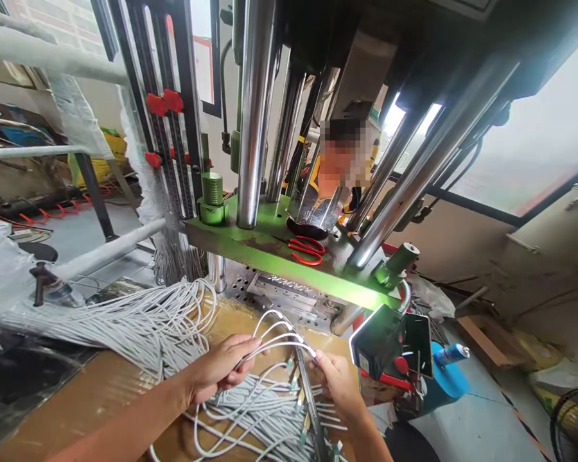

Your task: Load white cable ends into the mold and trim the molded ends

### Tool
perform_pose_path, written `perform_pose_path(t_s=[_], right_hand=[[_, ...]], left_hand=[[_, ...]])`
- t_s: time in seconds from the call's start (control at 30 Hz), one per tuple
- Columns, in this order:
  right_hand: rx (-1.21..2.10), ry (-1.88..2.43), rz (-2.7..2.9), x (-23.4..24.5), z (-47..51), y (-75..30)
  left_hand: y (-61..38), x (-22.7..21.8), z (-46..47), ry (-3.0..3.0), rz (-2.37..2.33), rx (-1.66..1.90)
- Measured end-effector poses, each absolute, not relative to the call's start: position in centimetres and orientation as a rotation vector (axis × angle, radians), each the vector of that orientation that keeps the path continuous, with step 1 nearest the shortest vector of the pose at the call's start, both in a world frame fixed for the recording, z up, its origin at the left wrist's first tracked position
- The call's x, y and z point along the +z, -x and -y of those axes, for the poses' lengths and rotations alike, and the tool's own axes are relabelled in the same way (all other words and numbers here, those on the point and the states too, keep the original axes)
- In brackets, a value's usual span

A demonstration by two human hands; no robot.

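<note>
My left hand (227, 367) is closed around several white cables (275, 337), which arch over to the right. At their far ends, the thumb and fingers of my right hand (338, 380) pinch the nearest cable tip. The other tips lie in a row along a narrow metal bar (309, 398) that slants between my hands and the press. Below my hands, a loose pile of white cables (260, 417) with small greenish end pieces covers the cardboard-brown tabletop (231, 319). A larger bundle of white cables (139, 321) spreads out left of my left hand.
A green press plate (270, 253) with shiny columns (257, 115) stands in front, with red-handled cutters (307, 249) on it. Under it sits a metal mould block (284, 289). A black box (378, 340) is at right, near a blue spray can (451, 354). Another person is behind the press.
</note>
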State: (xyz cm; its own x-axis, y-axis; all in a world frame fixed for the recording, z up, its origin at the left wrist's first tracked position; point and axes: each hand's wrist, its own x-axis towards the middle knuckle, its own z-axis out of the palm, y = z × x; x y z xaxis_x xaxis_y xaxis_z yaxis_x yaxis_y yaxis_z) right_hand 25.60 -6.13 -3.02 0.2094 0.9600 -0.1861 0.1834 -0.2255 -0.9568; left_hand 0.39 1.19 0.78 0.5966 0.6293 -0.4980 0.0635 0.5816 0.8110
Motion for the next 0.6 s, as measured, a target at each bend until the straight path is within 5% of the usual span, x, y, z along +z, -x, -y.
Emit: perform_pose_path(t_s=[0.17,0.6], right_hand=[[1.422,1.452,0.870,-3.1,6.5,-25.7],[1.543,1.392,0.777,-3.9,6.8,-26.1]], left_hand=[[-0.8,1.1,-0.6,-0.902,-0.897,0.372],[-1.2,1.1,0.1,-0.903,-0.859,0.349]])
